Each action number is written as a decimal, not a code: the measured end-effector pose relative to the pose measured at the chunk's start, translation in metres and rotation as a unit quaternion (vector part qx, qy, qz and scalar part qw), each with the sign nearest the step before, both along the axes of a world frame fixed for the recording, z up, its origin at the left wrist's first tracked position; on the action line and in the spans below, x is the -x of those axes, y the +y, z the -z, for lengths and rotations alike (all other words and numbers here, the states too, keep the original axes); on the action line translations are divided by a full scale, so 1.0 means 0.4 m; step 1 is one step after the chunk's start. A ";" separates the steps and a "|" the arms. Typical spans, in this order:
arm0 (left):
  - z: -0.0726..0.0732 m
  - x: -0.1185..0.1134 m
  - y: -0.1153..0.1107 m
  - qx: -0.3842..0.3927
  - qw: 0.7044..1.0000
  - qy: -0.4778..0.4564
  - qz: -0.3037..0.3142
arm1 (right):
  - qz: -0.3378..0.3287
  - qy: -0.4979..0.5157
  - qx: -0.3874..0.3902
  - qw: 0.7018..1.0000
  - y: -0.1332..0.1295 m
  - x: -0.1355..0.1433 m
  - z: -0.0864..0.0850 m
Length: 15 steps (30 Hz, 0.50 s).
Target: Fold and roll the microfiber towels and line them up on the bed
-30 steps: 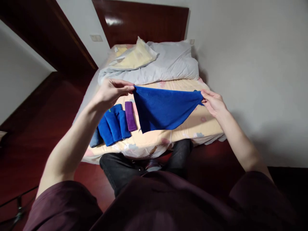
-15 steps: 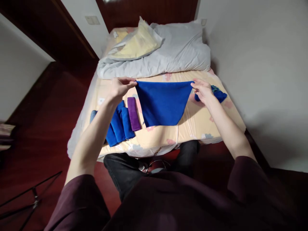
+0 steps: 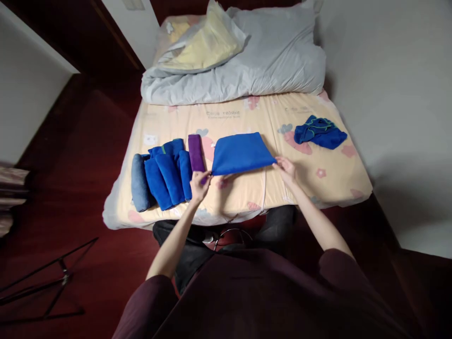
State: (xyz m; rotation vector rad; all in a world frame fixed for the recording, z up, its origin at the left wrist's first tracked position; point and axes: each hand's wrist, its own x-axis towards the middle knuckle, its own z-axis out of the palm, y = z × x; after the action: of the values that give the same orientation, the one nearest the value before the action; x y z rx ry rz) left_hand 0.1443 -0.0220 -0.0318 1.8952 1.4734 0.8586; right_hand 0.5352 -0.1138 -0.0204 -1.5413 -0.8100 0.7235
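A blue towel [image 3: 243, 151] is stretched between my hands over the bed, its far part on the sheet and its near edge slightly raised. My left hand [image 3: 199, 184] pinches the near left corner, close to the lower end of a folded purple towel [image 3: 195, 153]. At the near right corner, my right hand [image 3: 286, 169] grips the same cloth between thumb and fingers. Left of the purple towel lie several folded or rolled blue towels [image 3: 165, 176] and a rolled grey-blue towel [image 3: 140, 183]. A crumpled blue towel with green edging [image 3: 320, 132] rests on the right.
The bed [image 3: 243, 207] has a patterned cream sheet. A grey-white quilt [image 3: 275, 61] with a yellow part [image 3: 212, 42] lies folded across its far end. White wall [image 3: 395, 103] stands to the right, and a black metal stand [image 3: 63, 278] is on the dark red floor at left.
Both hands have come down and nearer to me with the blue towel, which now lies partly on the bed instead of hanging. The camera's view has tilted downward.
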 end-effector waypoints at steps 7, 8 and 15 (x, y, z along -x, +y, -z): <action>0.232 0.021 -0.193 0.201 0.978 0.053 -0.009 | -0.002 0.038 0.172 0.984 -0.164 0.111 0.242; 0.244 0.019 -0.190 0.207 0.977 0.035 -0.020 | 0.000 0.037 0.173 0.984 -0.166 0.111 0.253; 0.257 0.025 -0.158 0.240 0.967 -0.051 -0.071 | 0.011 0.040 0.217 0.975 -0.172 0.082 0.252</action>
State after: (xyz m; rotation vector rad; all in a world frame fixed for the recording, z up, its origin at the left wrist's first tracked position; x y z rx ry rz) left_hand 0.1344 -0.0852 -0.1345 1.3845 1.5959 0.5807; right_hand 0.5025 -0.1827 -0.1212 -1.8920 -0.5953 0.9864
